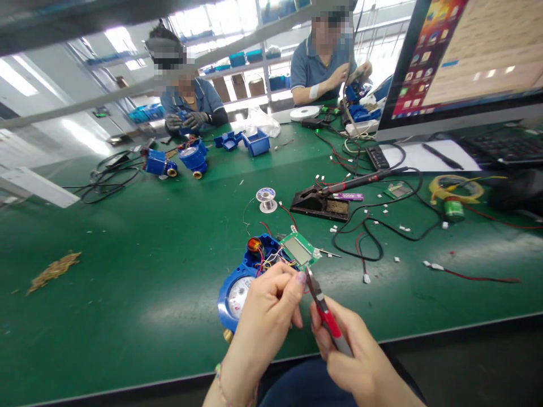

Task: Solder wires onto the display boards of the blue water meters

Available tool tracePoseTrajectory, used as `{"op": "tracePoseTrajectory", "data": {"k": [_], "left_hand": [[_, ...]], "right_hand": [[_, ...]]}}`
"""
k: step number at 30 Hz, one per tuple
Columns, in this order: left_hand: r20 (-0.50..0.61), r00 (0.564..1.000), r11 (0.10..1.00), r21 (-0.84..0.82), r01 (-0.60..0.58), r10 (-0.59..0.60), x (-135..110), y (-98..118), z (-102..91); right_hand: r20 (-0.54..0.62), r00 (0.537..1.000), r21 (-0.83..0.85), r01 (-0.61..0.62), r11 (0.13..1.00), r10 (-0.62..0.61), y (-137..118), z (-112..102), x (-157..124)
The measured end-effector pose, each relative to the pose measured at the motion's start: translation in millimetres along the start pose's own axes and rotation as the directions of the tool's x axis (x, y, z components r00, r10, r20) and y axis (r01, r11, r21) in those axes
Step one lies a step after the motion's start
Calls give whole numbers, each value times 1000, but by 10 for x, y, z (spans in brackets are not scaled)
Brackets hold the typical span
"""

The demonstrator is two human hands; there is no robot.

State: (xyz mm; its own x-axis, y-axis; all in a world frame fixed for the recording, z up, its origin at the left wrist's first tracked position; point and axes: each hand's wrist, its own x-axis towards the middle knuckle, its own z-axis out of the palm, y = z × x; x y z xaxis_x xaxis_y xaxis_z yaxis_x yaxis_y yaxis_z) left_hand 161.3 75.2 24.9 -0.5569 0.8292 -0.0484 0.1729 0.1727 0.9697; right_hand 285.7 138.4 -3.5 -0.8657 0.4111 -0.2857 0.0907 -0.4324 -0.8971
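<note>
Wire cutters [328, 319] with red and grey handles are gripped in my right hand [354, 350]. Their jaws point up to the lower corner of a green circuit board [299, 249] with a small display. My left hand [275, 302] is closed, thumb and index finger pinched beside that corner; what lies between them is hidden. Under and behind this hand sits a blue water meter [227, 297] with a white round dial, partly covered by my fingers. Thin coloured wires [271, 257] run from its open housing, which also holds an orange-wrapped part [254, 244], toward the board.
A solder spool [267, 200] stands beyond the meter, near a soldering iron [360, 181] on its black stand [320, 203]. Loose wires [475, 275] and a black cable lie rightward, below a monitor [466, 62]. Two co-workers sit opposite, near more blue meters [194, 158].
</note>
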Motion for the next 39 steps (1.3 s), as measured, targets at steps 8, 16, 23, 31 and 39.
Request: {"op": "tracePoseTrajectory", "data": {"k": [8,16,23,31,39], "left_hand": [[74,988,762,-630,150,-134,-15,32,-50],[-208,978,330,-922,-203,20,13,-8,218],[-478,878,596,-697,-399,28,46,-30,255],[-580,779,446,-778,-442,-240,30,110,327],[-472,804,249,-880,-404,-362,111,99,287]], "right_hand": [[-63,998,36,17,999,-15,-156,37,-81],[25,999,261,-43,964,38,30,294,12],[25,998,66,56,996,-58,136,251,108],[20,996,45,91,995,-92,32,325,98],[-284,930,425,341,839,-234,116,360,205]]}}
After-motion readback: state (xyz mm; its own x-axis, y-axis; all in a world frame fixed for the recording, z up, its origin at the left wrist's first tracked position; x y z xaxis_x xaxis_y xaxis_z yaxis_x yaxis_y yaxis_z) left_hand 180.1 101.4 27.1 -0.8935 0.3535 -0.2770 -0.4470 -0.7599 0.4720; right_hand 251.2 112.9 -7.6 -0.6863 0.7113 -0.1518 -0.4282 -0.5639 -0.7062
